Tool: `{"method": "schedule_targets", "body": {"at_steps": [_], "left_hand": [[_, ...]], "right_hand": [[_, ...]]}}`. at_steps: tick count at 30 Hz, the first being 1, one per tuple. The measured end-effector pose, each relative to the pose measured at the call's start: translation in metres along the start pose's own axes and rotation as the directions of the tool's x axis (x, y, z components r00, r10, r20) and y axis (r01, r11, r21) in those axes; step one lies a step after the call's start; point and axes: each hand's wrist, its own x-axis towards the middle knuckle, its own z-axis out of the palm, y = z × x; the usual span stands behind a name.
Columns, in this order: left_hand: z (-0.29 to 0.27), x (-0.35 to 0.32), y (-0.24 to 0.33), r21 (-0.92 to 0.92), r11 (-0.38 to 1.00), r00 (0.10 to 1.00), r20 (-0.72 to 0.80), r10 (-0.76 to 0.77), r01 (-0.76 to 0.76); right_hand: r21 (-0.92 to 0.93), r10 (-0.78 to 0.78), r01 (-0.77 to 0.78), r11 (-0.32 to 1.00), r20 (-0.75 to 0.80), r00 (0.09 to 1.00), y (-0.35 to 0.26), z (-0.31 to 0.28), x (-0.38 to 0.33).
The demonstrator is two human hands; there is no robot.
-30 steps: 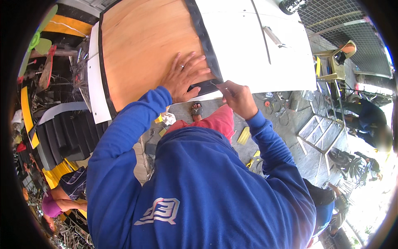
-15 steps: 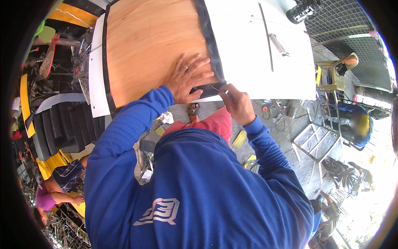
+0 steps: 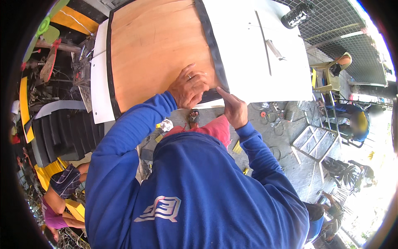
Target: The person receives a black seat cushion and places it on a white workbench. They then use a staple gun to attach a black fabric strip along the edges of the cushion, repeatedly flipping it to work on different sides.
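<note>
Where the black edging (image 3: 210, 41) runs away from us, our right hand (image 3: 235, 108), index extended, is nearer its corner; our left hand (image 3: 190, 88) curls leftward, any pinch hidden.

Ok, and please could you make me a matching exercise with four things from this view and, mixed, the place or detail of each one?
1. left hand
2. right hand
3. slim grey tool
4. metal frame

A. lying on the white sheet
B. standing on the grey floor, to the right
C. wearing a ring
D. at the near right corner of the wooden panel

Pairs: 1-C, 2-D, 3-A, 4-B
</note>
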Motion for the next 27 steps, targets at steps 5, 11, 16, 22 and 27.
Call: {"method": "schedule_targets", "body": {"at_steps": [5, 11, 16, 22, 27], "left_hand": [[0.000, 0.005, 0.003, 0.013, 0.999, 0.999, 0.004, -0.040, 0.040], [-0.004, 0.006, 0.004, -0.060, 0.998, 0.999, 0.039, 0.020, -0.017], [0.001, 0.005, 0.001, -0.039, 0.999, 0.998, 0.057, 0.019, -0.017], [0.003, 0.008, -0.001, -0.024, 1.000, 0.999, 0.050, -0.011, 0.012], [0.005, 0.006, -0.001, -0.037, 0.999, 0.998, 0.047, -0.029, 0.031]], "right_hand": [[0.172, 0.101, -0.068, 0.983, -0.195, 0.975, -0.008, -0.030, -0.028], [-0.784, 0.569, -0.269, 0.560, 0.128, 0.812, -0.008, -0.088, -0.107], [-0.196, 0.272, -0.278, 0.940, -0.056, 0.961, -0.025, -0.056, -0.081], [-0.127, 0.197, -0.198, 0.972, -0.019, 0.980, -0.020, -0.001, -0.010], [-0.243, -0.096, 0.121, 0.963, 0.112, 0.989, -0.002, -0.010, -0.009]]}}
